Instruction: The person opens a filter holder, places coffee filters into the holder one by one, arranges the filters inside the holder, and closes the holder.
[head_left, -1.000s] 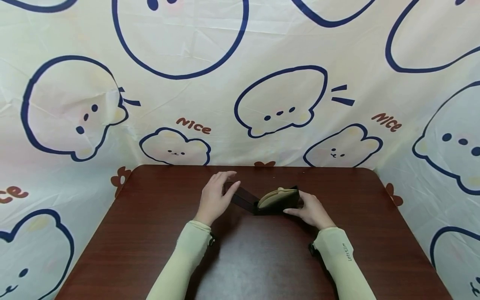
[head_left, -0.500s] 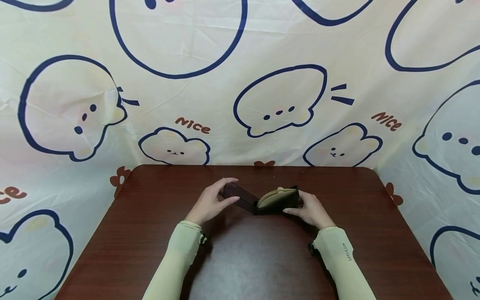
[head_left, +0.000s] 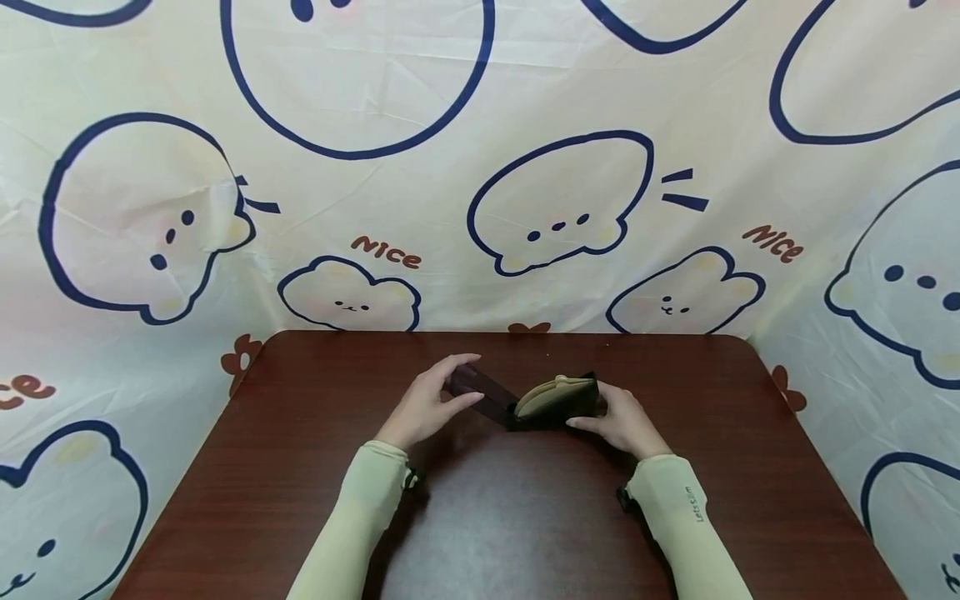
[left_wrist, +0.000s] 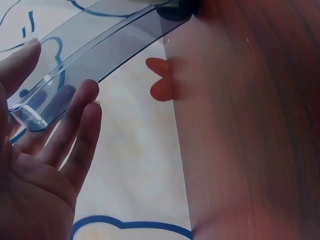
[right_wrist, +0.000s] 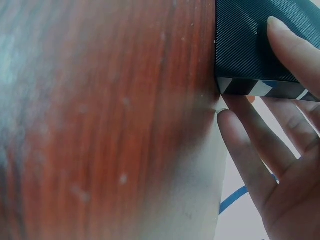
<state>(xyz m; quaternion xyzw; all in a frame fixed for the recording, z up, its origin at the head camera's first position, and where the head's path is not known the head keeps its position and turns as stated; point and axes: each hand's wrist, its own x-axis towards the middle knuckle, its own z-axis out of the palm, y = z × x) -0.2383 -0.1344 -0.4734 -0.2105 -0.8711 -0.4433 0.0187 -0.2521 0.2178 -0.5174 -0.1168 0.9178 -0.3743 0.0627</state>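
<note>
A dark box (head_left: 566, 407) stands tilted on the table, with a round-edged beige piece (head_left: 543, 393) rising from its top. What the beige piece is, I cannot tell. To its left slants a clear, tinted plastic lid (head_left: 483, 393), joined to the box at the low end. My left hand (head_left: 422, 408) holds the lid's raised outer end between thumb and fingers. My right hand (head_left: 628, 422) grips the box's right end. In the right wrist view the thumb lies on the box's ribbed black face (right_wrist: 250, 40), and part of the fingers is hidden behind it.
The brown wooden table (head_left: 525, 533) has a far edge just beyond the box. A pale cloth (head_left: 442, 192) with blue cartoon outlines hangs at the back and both sides. Sleeves and a dark wrist band (head_left: 624, 500) show on the arms.
My left hand has shifted slightly left and down, its thumb and fingers now around the lid's outer end. My right hand and the box have stayed in place.
</note>
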